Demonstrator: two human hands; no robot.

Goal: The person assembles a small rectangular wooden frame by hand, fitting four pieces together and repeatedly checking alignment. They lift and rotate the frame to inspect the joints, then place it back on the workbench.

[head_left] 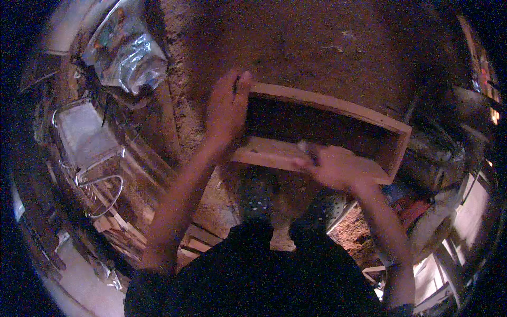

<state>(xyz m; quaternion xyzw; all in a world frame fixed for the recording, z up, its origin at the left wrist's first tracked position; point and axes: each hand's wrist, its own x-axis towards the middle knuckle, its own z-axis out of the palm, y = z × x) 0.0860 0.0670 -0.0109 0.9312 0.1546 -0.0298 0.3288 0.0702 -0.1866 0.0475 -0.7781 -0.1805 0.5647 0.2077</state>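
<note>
1 long, open wooden frame (pixel 338 102) is set askew just beyond our perforated shoes (pixel 255 199); whether it touches the brown ground (pixel 296 47) we cannot tell. Our left hand (pixel 229 103) curls around its left end, while our right hand (pixel 338 165) is half curled over the near board (pixel 270 151); blur hides whether it pinches the pale bit (pixel 303 145) at its fingertips. We judge the frame stiff, fairly light and rough, best gripped at the 2 short ends, where we can wrap its edges. A crumpled plastic bag (pixel 132 58) lies farther off, to our left.
</note>
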